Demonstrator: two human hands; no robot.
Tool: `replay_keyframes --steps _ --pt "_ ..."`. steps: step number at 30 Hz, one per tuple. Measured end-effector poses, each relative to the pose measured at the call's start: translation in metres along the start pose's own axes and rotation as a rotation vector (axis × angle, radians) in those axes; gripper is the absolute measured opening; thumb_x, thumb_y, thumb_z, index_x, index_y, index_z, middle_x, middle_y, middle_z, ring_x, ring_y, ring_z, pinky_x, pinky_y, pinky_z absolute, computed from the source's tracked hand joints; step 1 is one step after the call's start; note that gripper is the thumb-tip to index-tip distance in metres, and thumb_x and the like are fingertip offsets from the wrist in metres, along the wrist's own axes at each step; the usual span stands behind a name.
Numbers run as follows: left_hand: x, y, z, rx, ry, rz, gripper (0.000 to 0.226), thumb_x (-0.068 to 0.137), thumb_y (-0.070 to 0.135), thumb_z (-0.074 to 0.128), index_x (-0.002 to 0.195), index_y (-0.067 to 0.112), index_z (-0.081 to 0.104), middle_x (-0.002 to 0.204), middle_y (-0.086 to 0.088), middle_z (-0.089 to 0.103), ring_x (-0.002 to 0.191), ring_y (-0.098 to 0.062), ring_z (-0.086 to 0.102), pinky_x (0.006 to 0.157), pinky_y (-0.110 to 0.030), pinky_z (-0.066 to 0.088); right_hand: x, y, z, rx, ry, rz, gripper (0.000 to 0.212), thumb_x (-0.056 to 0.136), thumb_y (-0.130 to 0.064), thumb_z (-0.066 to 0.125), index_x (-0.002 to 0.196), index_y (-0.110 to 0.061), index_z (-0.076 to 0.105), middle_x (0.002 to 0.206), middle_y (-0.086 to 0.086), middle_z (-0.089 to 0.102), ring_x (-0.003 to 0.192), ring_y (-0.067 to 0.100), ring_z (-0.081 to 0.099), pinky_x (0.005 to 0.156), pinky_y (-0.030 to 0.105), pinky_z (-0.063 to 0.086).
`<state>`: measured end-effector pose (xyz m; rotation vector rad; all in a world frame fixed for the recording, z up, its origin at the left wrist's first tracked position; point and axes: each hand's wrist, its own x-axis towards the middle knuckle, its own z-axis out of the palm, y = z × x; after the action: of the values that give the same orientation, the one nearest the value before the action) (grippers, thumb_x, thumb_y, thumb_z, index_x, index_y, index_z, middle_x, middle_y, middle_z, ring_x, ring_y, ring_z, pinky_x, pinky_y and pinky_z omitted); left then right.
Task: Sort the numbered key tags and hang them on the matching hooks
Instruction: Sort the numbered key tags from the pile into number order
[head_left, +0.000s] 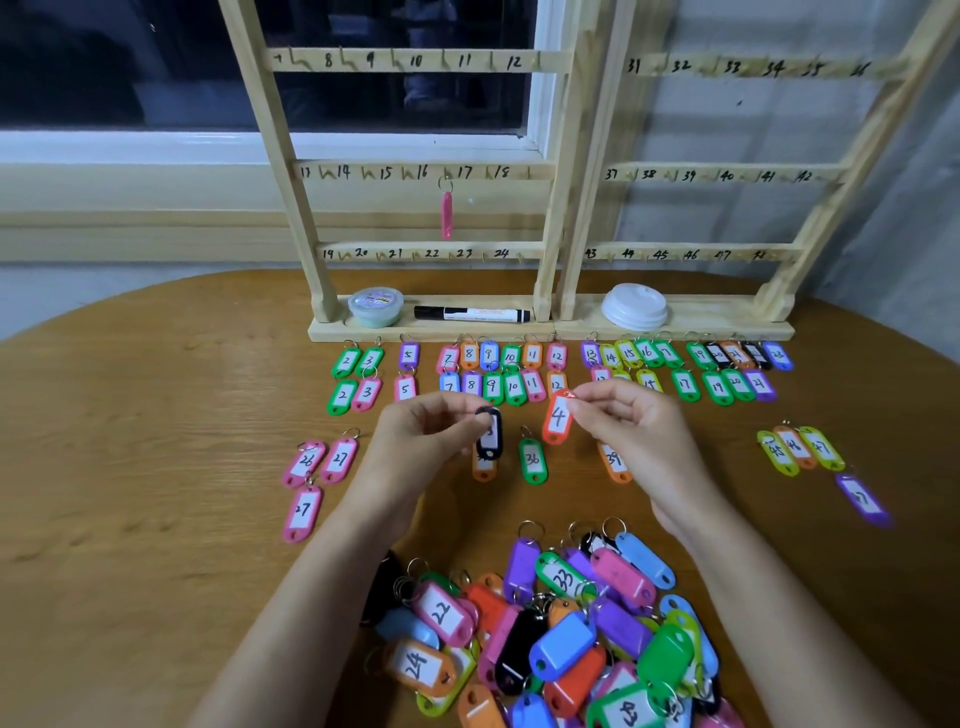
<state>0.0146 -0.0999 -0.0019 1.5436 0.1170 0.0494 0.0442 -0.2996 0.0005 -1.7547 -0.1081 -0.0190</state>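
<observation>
My left hand (423, 434) pinches the top of a black key tag (490, 435) that hangs above the table. My right hand (631, 423) pinches the ring of an orange tag marked 4 (557, 418), which also hangs in the air. Two wooden hook racks (556, 171) with numbered rails stand at the back. One pink tag (446, 214) hangs on the hook by 17. Two sorted rows of numbered tags (514, 371) lie in front of the racks. A heap of mixed coloured tags (571, 634) lies near me.
On the rack base rest a small tub (375, 306), a black marker (472, 314) and a white lid (635, 305). Pink tags 26 and 27 (319, 462) lie at the left, tags 36 (532, 460) and 39 (614, 460) at centre, yellow, orange and purple tags (800, 449) at the right.
</observation>
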Motion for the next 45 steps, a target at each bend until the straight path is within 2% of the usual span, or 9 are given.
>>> replay_keyframes --steps 7,10,13,20,28,32,37,41,45 --pt "-0.008 0.005 0.004 0.070 -0.102 0.035 0.013 0.083 -0.001 0.067 0.080 0.011 0.072 0.081 -0.005 0.072 0.076 -0.012 0.066 0.068 -0.022 0.053 0.007 -0.011 0.021 -0.030 -0.032 -0.056 0.008 0.085 -0.016 0.070 0.088 -0.023 0.069 0.086 -0.003 0.072 0.083 0.002 0.066 0.068 0.011 0.049" --pt "-0.004 0.008 -0.006 0.095 -0.024 0.034 0.015 0.084 0.001 0.067 0.078 0.015 0.071 0.075 -0.002 0.071 0.073 -0.010 0.065 0.066 -0.020 0.052 0.018 -0.020 0.028 -0.079 -0.052 -0.075 0.007 0.084 -0.015 0.071 0.088 -0.020 0.069 0.085 -0.001 0.071 0.080 0.005 0.067 0.066 0.012 0.050" --pt "0.006 0.014 -0.025 0.123 0.057 0.063 0.010 0.085 0.004 0.068 0.083 0.014 0.071 0.081 -0.008 0.071 0.078 -0.017 0.064 0.073 -0.031 0.055 0.040 -0.030 0.040 -0.163 -0.071 -0.074 0.006 0.085 -0.017 0.071 0.089 -0.020 0.068 0.086 -0.003 0.071 0.082 0.007 0.067 0.065 0.017 0.052" --pt "0.012 0.010 -0.072 0.098 0.321 0.076 0.011 0.084 0.005 0.069 0.083 0.016 0.072 0.085 -0.008 0.073 0.081 -0.019 0.067 0.076 -0.035 0.055 0.091 -0.031 0.082 -0.335 -0.091 -0.044 0.005 0.082 -0.018 0.074 0.084 -0.021 0.070 0.086 -0.004 0.069 0.088 0.012 0.063 0.076 0.026 0.051" --pt "0.016 0.005 -0.101 0.085 0.427 0.102 0.014 0.085 0.006 0.068 0.084 0.019 0.072 0.082 -0.002 0.074 0.077 -0.013 0.066 0.067 -0.022 0.049 0.120 -0.036 0.157 -0.531 -0.177 -0.045 0.013 0.082 -0.024 0.072 0.071 -0.026 0.065 0.087 -0.005 0.066 0.090 0.017 0.063 0.080 0.034 0.053" --pt "0.014 0.008 -0.104 0.056 0.438 0.117 0.012 0.086 0.007 0.068 0.088 0.018 0.072 0.080 0.001 0.073 0.072 -0.006 0.066 0.059 -0.012 0.047 0.133 -0.030 0.179 -0.617 -0.158 0.026 0.009 0.082 -0.026 0.071 0.073 -0.026 0.067 0.095 -0.004 0.071 0.093 0.018 0.064 0.077 0.031 0.051" --pt "0.015 0.008 -0.104 0.038 0.425 0.130 0.013 0.086 0.006 0.068 0.088 0.018 0.072 0.079 0.002 0.073 0.070 -0.001 0.065 0.058 -0.011 0.047 0.138 -0.026 0.185 -0.707 -0.117 0.051 0.006 0.083 -0.030 0.069 0.084 -0.025 0.071 0.098 -0.005 0.070 0.093 0.019 0.063 0.074 0.029 0.050" --pt "0.014 0.009 -0.104 0.002 0.395 0.126 0.014 0.086 0.005 0.068 0.087 0.019 0.072 0.080 0.000 0.074 0.074 -0.006 0.066 0.065 -0.018 0.050 0.130 -0.040 0.172 -0.666 -0.142 -0.021 0.005 0.084 -0.027 0.068 0.084 -0.024 0.072 0.098 -0.005 0.070 0.092 0.018 0.063 0.077 0.033 0.052" --pt "0.011 0.013 -0.098 -0.075 0.364 0.090 0.015 0.086 0.002 0.066 0.084 0.016 0.070 0.073 0.004 0.072 0.064 -0.003 0.062 0.058 -0.012 0.049 0.096 -0.063 0.140 -0.496 -0.196 -0.133 0.006 0.084 -0.023 0.070 0.087 -0.021 0.074 0.086 -0.005 0.072 0.087 0.011 0.066 0.080 0.033 0.055"
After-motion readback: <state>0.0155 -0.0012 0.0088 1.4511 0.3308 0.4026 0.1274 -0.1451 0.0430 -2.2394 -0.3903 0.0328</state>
